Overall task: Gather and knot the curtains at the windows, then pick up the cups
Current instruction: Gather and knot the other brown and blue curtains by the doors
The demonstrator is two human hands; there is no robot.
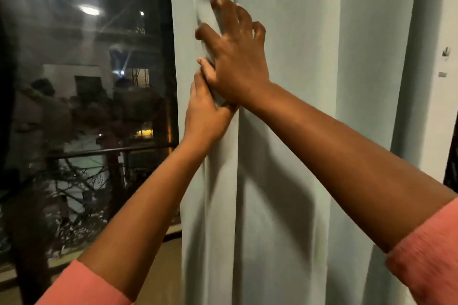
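I had one pale grey-green fabric curtain (pixel 285 131) hanging beside the dark window (pixel 81 106); my two hands gripped its fold, right hand (pixel 235 57) clawed above left hand (pixel 207 111).

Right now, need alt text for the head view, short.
Both hands work a pale grey-green fabric curtain near its left edge: the right hand claws into a fold above, the left hand pressing just below it. A dark night window lies left.
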